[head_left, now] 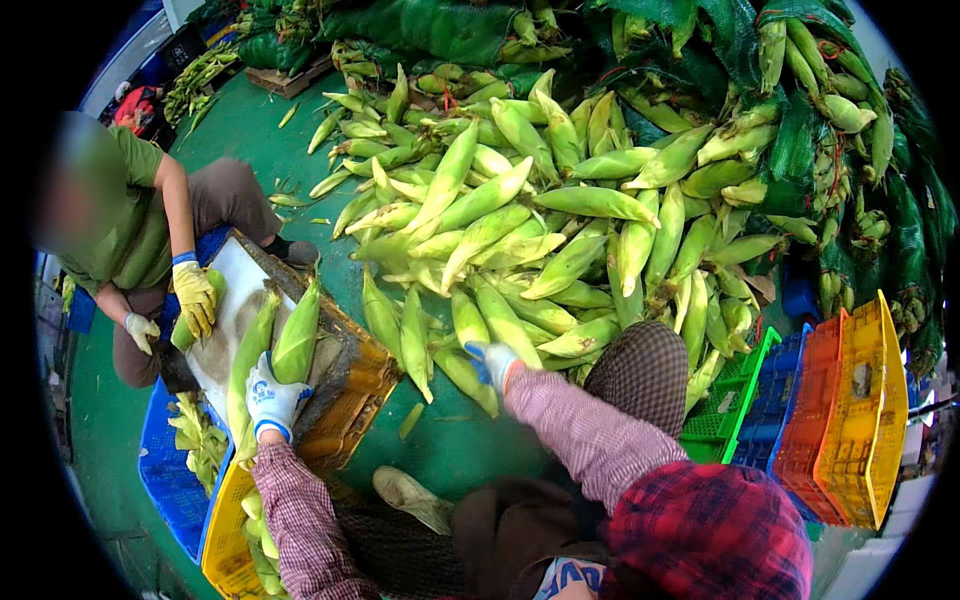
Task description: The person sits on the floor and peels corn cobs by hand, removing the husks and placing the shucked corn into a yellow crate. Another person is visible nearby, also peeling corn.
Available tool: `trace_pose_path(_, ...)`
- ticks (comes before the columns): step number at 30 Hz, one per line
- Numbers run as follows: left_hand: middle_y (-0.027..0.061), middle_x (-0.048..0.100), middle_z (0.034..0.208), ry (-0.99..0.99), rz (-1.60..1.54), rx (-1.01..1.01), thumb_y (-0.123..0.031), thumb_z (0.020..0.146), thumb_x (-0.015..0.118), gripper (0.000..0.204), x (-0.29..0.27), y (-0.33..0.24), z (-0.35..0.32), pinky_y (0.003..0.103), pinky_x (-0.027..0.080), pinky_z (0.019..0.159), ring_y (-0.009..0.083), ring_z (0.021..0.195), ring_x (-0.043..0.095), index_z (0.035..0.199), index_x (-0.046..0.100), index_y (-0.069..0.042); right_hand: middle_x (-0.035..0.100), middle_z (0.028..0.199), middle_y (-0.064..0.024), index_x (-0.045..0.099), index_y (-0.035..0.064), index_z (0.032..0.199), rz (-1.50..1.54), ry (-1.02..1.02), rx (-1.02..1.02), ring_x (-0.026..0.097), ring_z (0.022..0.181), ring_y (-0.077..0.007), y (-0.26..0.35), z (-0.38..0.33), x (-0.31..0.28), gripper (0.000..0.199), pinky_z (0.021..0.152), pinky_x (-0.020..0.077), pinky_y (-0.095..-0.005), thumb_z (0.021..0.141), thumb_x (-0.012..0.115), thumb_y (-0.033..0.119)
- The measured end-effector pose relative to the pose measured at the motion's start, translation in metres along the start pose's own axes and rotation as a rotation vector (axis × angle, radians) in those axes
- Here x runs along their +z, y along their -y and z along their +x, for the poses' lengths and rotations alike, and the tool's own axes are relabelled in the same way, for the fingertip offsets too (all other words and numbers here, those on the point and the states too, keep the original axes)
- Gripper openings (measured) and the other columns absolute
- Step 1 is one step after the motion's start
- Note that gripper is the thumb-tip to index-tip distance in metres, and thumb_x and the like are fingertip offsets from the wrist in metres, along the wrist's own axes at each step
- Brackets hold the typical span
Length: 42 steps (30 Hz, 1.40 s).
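Note:
My left hand (273, 400), in a white and blue glove, grips the lower end of an ear of corn (298, 338) in green husk, which points up and away over the board. Another husked ear (252, 365) lies alongside, to the left of that hand. My right hand (491, 364), gloved the same way, is stretched over the near edge of the corn pile (560, 230), its fingertips apart and next to a husked ear (468, 319). Nothing shows in its grasp. The pale board (228, 275) rests on a yellow crate (355, 395).
Across the board sits a co-worker, whose yellow glove (194, 293) is on an ear. A blue crate (175, 480) of husks and a yellow crate (228, 535) of corn stand near left. Nested crates (845, 410) stand at right. Green mesh sacks (420, 30) line the back.

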State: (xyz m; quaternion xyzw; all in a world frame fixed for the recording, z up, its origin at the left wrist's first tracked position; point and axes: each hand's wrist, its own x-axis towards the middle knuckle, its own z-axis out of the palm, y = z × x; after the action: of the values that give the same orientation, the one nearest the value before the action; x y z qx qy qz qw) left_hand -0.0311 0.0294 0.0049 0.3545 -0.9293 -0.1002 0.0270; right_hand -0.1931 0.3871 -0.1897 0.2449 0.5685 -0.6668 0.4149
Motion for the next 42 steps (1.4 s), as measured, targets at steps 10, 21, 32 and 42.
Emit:
trace_pose_path(10,0.0243,0.056,0.135,0.035,-0.034,-0.026,-0.034,0.059,0.088,0.101,0.007,0.010,0.000,0.043,0.043,0.108,0.0396,0.126,0.053,0.145,0.045,-0.001,0.058,0.074,0.0008,0.061,0.0074,0.103,0.064,0.283,-0.374,0.053,0.057,-0.0101,-0.043,-0.177,0.032,0.024,0.048,0.0428,-0.0273,0.090,0.075,0.022)
trace_pose_path(21,0.0247,0.060,0.132,-0.019,-0.077,-0.034,-0.028,0.056,0.089,0.094,0.012,0.012,0.000,0.039,0.045,0.106,0.0375,0.123,0.057,0.138,0.052,0.001,0.064,0.095,-0.0051,0.040,0.0083,0.150,-0.287,0.671,-0.867,0.064,0.074,-0.0132,0.004,-0.231,0.026,0.068,0.065,0.0522,-0.0264,0.090,0.073,0.013)
trace_pose_path(32,0.0192,0.069,0.116,-0.061,-0.436,0.045,-0.021,0.057,0.088,0.088,0.022,0.006,0.020,0.036,0.054,0.087,0.0308,0.097,0.067,0.136,0.055,0.001,0.067,0.101,-0.0078,0.036,0.0032,0.147,0.283,0.618,-0.363,0.065,0.079,-0.0136,0.026,-0.271,-0.019,0.063,0.068,0.0530,-0.0271,0.095,0.068,0.013)
trace_pose_path(42,0.0179,0.068,0.115,-0.160,-0.454,0.818,-0.020,0.062,0.084,0.078,0.035,-0.214,-0.053,0.036,0.055,0.086,0.0296,0.097,0.067,0.133,0.056,0.000,0.066,0.115,-0.0148,0.057,-0.0023,0.133,-0.028,0.326,-1.572,0.064,0.103,-0.0212,0.090,-0.332,-0.075,0.045,0.086,0.0548,-0.0344,0.096,0.066,0.021)
